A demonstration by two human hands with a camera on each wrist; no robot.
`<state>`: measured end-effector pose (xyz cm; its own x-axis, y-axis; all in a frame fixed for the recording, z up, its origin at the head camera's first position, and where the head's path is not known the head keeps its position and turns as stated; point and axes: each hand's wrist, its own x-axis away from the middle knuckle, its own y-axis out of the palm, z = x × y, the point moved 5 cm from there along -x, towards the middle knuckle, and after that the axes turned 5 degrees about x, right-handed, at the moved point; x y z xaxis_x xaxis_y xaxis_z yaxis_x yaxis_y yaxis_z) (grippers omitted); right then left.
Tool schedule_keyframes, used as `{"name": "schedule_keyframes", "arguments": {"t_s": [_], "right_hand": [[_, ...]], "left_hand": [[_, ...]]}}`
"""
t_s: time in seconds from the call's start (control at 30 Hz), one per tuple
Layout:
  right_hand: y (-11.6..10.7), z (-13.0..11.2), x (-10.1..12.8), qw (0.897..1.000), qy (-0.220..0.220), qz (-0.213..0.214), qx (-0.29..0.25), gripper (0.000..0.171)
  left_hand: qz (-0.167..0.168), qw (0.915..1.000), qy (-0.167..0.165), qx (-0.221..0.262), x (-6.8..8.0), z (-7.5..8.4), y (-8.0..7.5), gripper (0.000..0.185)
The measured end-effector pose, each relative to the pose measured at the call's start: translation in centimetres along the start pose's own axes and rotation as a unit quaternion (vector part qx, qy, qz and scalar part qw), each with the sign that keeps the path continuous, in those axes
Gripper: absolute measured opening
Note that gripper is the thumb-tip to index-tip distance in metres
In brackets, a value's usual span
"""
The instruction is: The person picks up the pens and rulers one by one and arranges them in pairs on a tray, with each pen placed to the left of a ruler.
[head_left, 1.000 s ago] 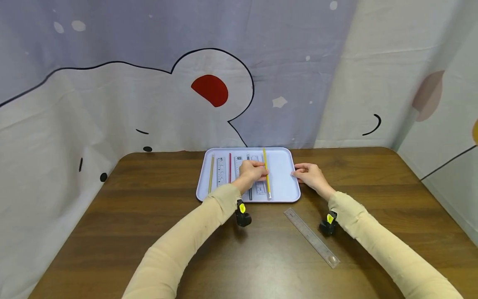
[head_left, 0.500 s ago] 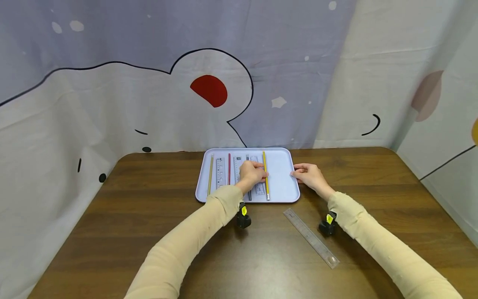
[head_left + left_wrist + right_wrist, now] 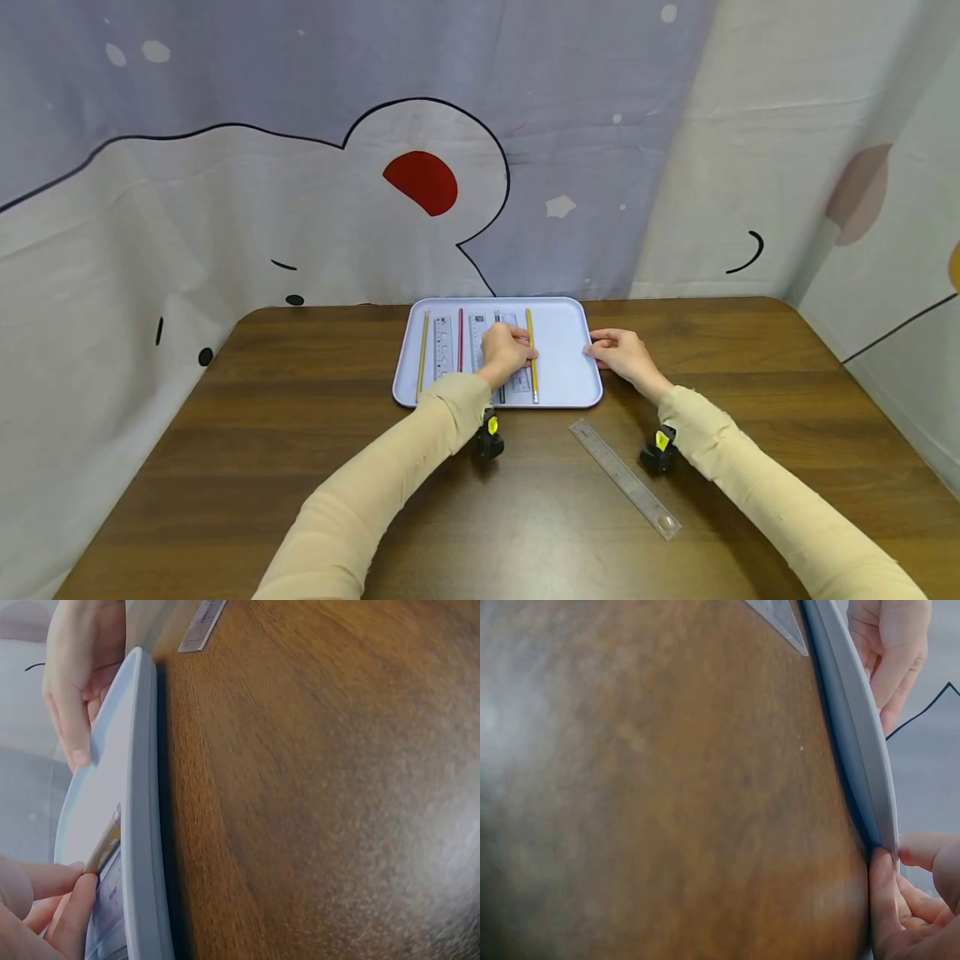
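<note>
A white tray (image 3: 566, 367) lies at the back of the table. My left hand (image 3: 504, 347) is over its middle and pinches a yellow pencil (image 3: 535, 383) between thumb and fingers. The pencil runs front to back, its silver end close to the tray's near rim. In the left wrist view the fingertips (image 3: 84, 871) grip the pencil low over the tray floor. My right hand (image 3: 624, 357) holds the tray's right rim. The right wrist view has its thumb and fingers on either side of that rim (image 3: 889, 814).
Left of the held pencil, a dark pencil (image 3: 502, 390), a red pencil (image 3: 461, 337), a gold pencil (image 3: 422, 358) and several clear rulers (image 3: 442, 343) lie in the tray. Another clear ruler (image 3: 624, 477) lies slanted on the wooden table (image 3: 525, 533). A patterned curtain (image 3: 570, 167) hangs behind.
The yellow pencil in my left hand has shifted slightly left and towards me, and lies straighter alongside the others. My right hand has kept its place on the tray rim.
</note>
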<state>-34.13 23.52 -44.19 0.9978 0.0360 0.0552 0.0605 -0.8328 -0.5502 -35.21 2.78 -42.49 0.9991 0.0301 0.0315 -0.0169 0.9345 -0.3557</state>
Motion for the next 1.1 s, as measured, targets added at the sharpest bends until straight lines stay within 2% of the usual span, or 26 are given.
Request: {"name": "schedule_keyframes", "arguments": {"t_s": [0.17, 0.43, 1.1], "right_hand": [[0.11, 0.00, -0.07, 1.000, 0.001, -0.002, -0.003, 0.043], [0.00, -0.08, -0.03, 1.000, 0.000, -0.002, 0.000, 0.043], [-0.05, 0.05, 0.00, 1.000, -0.005, 0.005, 0.012, 0.043]], "left_hand": [[0.007, 1.0000, 0.003, -0.003, -0.02, 0.00, -0.08, 0.031], [0.001, 0.9996, -0.012, 0.026, 0.12, -0.10, -0.13, 0.029], [-0.015, 0.9987, -0.013, 0.046, -0.16, -0.42, -0.66, 0.036]]}}
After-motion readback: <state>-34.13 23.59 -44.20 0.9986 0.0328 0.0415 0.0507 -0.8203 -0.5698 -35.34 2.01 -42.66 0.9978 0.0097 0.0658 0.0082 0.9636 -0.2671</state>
